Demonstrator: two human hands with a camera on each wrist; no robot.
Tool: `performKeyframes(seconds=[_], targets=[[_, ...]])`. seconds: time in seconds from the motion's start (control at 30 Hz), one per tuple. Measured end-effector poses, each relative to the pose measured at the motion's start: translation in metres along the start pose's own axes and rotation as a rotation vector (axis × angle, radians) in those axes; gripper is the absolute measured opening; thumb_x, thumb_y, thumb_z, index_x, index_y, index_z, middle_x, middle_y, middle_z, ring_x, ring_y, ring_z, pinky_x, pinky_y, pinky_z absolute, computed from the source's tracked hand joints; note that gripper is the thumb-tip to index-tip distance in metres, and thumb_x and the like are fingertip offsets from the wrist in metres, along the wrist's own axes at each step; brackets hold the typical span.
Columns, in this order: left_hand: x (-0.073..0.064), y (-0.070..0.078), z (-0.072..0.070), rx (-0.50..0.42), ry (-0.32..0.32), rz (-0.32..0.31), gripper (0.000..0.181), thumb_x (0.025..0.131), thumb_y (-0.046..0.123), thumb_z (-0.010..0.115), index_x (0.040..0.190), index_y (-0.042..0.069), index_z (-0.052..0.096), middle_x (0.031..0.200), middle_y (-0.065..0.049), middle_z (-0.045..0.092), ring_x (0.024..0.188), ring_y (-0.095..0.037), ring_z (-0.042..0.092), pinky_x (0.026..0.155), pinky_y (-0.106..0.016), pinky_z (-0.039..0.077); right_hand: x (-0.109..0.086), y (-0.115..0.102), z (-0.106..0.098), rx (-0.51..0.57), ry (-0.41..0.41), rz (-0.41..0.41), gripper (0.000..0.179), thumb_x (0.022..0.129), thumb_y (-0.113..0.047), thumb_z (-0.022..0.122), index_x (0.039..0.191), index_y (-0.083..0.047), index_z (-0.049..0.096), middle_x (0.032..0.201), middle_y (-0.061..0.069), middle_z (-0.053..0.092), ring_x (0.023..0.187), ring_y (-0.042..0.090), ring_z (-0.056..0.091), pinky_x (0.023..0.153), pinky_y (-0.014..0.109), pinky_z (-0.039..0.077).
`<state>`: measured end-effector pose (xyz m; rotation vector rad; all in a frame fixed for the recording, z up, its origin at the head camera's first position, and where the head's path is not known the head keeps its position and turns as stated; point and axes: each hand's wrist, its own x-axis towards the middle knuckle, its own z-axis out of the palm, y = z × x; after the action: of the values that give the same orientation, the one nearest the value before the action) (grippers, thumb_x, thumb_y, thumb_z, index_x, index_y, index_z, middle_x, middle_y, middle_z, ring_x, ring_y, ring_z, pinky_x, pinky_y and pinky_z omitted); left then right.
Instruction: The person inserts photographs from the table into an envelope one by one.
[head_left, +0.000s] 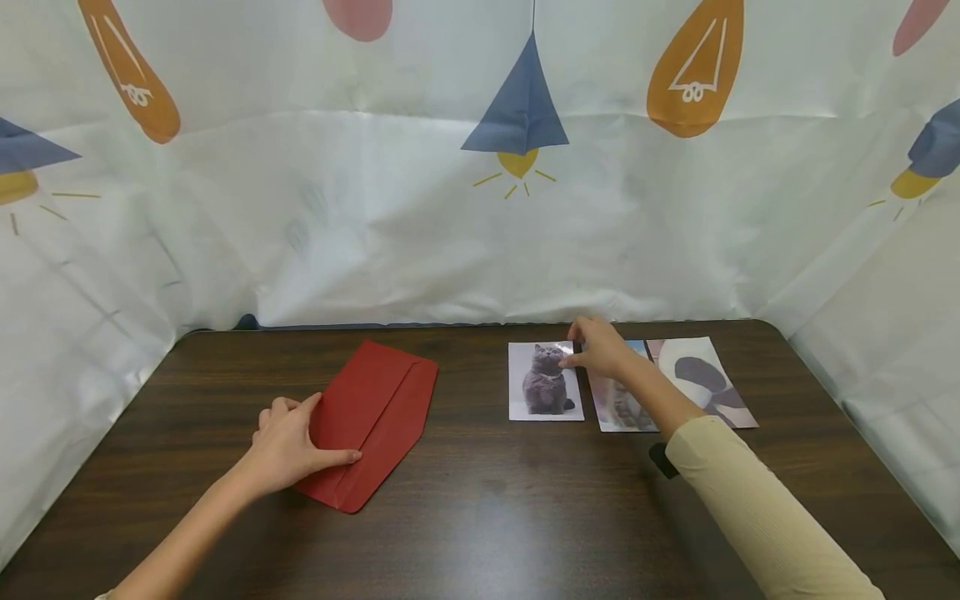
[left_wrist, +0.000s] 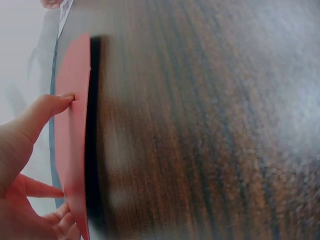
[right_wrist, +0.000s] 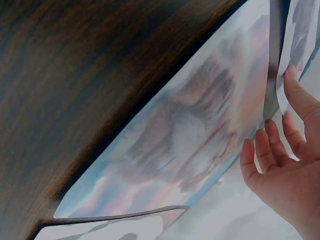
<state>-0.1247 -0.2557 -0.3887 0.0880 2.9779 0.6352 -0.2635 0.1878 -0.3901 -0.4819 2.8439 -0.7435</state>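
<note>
My left hand (head_left: 281, 446) holds a red envelope (head_left: 382, 417) by its left side. The left thumb lies across its face near the flap crease; in the left wrist view the fingers meet the envelope (left_wrist: 75, 135) at the opposite edge. At the back, my right hand (head_left: 602, 346) pinches the right edge of a photo of a grey cat (head_left: 546, 383), thumb on the picture side. Below that hand lies a second photo (right_wrist: 185, 125), an animal picture with blue and pink tones, partly hidden by the forearm in the head view.
A third photo (head_left: 705, 375) with dark and white shapes lies at the right, beside the second one. The dark wooden table (head_left: 480, 517) ends at the back against a white curtain (head_left: 420, 250) printed with lamps. A small black object (head_left: 663, 460) shows at the right sleeve.
</note>
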Motion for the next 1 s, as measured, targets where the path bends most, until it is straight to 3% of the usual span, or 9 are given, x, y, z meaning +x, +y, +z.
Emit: performKeyframes(seconds=[0.27,0.5,0.67,1.0], targets=[[-0.0011,0.0001,0.0010,0.036,0.037,0.048,0.113,0.074,0.052,0.091,0.148,-0.018,0.042,0.124,-0.036,0.048,0.108,-0.051,0.044,0.068,-0.044,0.040,0.0010,-0.0027,-0.0029,0.040,-0.001,-0.003,0.042,0.087,-0.015,0.088,0.107,0.004,0.055,0.104,0.020,0.060,0.094,0.033,0.057,0.084,0.046,0.050],[-0.0041,0.0002,0.0041,0.106,0.085,0.122,0.111,0.075,0.051,0.091,0.149,-0.017,0.043,0.132,-0.039,0.050,0.111,-0.054,0.050,0.076,-0.058,0.052,0.0035,-0.0017,-0.0018,0.084,-0.003,0.006,0.042,0.086,-0.014,0.089,0.104,0.001,0.053,0.094,0.014,0.061,0.083,0.026,0.055,0.075,0.038,0.048],[-0.0048,0.0014,0.0056,0.208,0.124,0.168,0.103,0.074,0.052,0.090,0.143,-0.016,0.053,0.130,-0.037,0.056,0.103,-0.050,0.054,0.073,-0.057,0.056,0.0032,-0.0020,-0.0035,0.124,-0.002,0.012,0.041,0.086,-0.012,0.088,0.103,0.001,0.054,0.091,0.013,0.064,0.084,0.027,0.058,0.076,0.039,0.050],[-0.0073,0.0036,0.0060,0.276,0.119,0.164,0.097,0.078,0.052,0.088,0.142,-0.013,0.057,0.129,-0.039,0.057,0.106,-0.052,0.057,0.069,-0.058,0.059,0.0019,-0.0024,-0.0034,0.206,0.006,0.018,0.031,0.092,-0.009,0.082,0.108,0.003,0.058,0.093,0.014,0.069,0.088,0.028,0.064,0.080,0.038,0.052]])
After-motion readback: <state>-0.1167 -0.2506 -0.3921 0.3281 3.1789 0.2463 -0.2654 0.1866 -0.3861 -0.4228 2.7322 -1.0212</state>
